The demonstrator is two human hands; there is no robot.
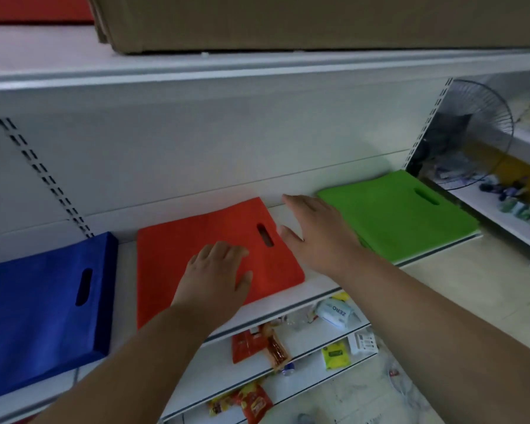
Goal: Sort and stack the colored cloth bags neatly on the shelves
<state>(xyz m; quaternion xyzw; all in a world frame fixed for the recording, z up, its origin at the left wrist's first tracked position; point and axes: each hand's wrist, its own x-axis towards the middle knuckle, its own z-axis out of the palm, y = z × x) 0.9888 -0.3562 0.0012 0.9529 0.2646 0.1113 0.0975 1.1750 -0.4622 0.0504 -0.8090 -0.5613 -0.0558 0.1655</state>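
On the shelf (291,307), the left hand (218,270) presses flat on the soft, light red bag (196,240); the right hand (315,234) hovers open, holding nothing. Best picked up by its edges.

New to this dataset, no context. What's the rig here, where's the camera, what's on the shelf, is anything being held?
There is no robot: a person works with two bare hands, filmed by one wide-angle camera worn on the head, looking forward and down. On the white shelf lie three stacks of cloth bags with cut-out handles: a blue stack on the left, a red stack in the middle, a green stack on the right. The left hand rests flat on the red stack. The right hand is open, between the red and green stacks. Nothing is gripped. A cardboard box sits on the shelf above; snack packets lie on lower shelves.
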